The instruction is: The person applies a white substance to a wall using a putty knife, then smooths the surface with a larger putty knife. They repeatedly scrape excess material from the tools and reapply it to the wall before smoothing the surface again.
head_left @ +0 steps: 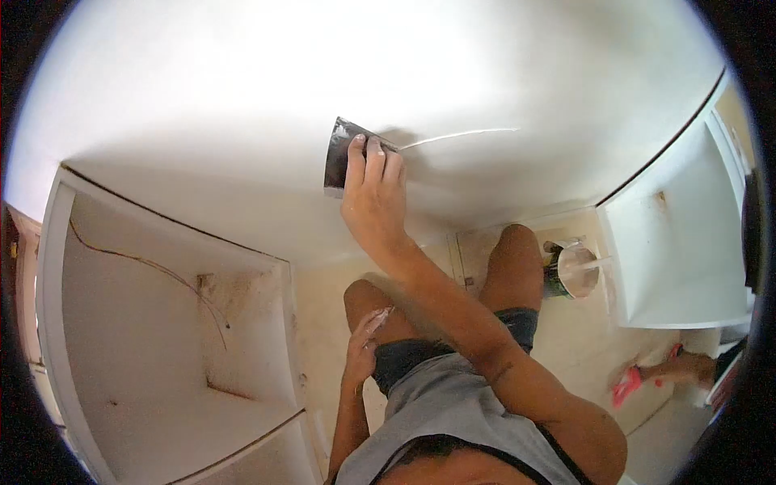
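Observation:
My right hand (374, 190) is closed around a wide dark putty knife (336, 166), its fingers pressed on the blade. The blade lies against the white wall surface (267, 97) and has whitish smears on it. From its right edge a thin raised line of white putty (461, 134) runs to the right. My left hand (365, 343) rests by my left thigh with its fingers stretched out. White putty coats those fingertips, and I see no tool in that hand.
A bucket (578, 272) of pale putty with a stick in it stands right of my knee. Open white cabinets (283, 339) flank me on both sides, with loose wires (162, 267) in the left one. Another person's foot in a pink sandal (624, 385) shows at lower right.

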Demonstrator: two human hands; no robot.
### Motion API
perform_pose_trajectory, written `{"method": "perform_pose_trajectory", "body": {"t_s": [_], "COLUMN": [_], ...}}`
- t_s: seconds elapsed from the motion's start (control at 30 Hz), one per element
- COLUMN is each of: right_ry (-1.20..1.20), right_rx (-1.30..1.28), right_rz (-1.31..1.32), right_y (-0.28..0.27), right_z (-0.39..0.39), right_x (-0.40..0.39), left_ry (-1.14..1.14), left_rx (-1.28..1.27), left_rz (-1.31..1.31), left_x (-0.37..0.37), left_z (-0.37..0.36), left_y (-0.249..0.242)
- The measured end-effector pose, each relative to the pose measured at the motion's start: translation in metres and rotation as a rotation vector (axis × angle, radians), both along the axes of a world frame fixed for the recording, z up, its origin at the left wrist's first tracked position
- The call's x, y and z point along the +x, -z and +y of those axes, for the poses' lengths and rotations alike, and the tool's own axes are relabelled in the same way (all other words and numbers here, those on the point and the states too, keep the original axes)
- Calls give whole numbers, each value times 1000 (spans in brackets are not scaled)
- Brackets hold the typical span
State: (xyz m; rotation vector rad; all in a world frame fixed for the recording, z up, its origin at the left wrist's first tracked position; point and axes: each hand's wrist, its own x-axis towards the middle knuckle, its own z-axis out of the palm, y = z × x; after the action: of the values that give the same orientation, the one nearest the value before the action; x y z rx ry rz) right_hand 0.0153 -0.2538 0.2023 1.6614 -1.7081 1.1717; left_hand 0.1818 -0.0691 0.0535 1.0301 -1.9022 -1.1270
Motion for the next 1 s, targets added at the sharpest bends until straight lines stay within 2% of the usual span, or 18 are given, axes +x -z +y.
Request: {"method": "perform_pose_trajectory", "body": {"t_s": [0.07,0.2,0.27,0.3,0.37,0.43,0.5,0.53,0.57,0.67,0.7,0.77,0.83,0.87,0.9,0.93,0.97,1.0], "right_ry": [-15,-29,-35,-119,-211,-570,-850,-978,-1103,-1025,-1031,-742,-722,-360,19,20,-147,-326], "right_rx": [18,53,63,183,287,297,240,191,144,65,65,386,329,445,557,545,535,514], "right_rz": [16,83,102,48,32,-288,-478,-413,-352,-472,-476,-197,-450,-709,-957,-981,-1275,-1561], "right_y": [7,15,14,12,18,19,9,11,16,67,85,118,115,52,-5,1,12,28], "right_z": [-1,-3,2,5,22,52,99,116,132,153,145,130,139,162,185,185,185,187], "right_x": [11,16,15,13,2,-25,-54,-70,-81,-86,-98,-139,-163,-157,-150,-156,-165,-177], "left_ry": [-190,-347,-324,-363,-357,-193,-228,-258,-57,-12,-49,-70,-109,-101,-127,-146,-22,-7], "left_rx": [222,290,648,635,672,743,837,936,989,971,922,790,580,575,398,214,-82,-90], "left_rz": [193,131,934,1046,1113,1215,1269,1302,1399,1293,1180,998,724,701,578,457,376,361], "left_x": [2,6,14,-20,-31,-35,-53,-62,-68,-91,-101,-107,-114,-119,-123,-130,-135,-148], "left_z": [9,12,4,-7,-16,-27,-37,-45,-50,-61,-58,-51,-47,-50,-50,-51,-59,-67], "left_y": [1,11,44,-9,-11,-3,-13,-23,-31,-48,-78,-84,-113,-117,-119,-121,-102,-109]}}
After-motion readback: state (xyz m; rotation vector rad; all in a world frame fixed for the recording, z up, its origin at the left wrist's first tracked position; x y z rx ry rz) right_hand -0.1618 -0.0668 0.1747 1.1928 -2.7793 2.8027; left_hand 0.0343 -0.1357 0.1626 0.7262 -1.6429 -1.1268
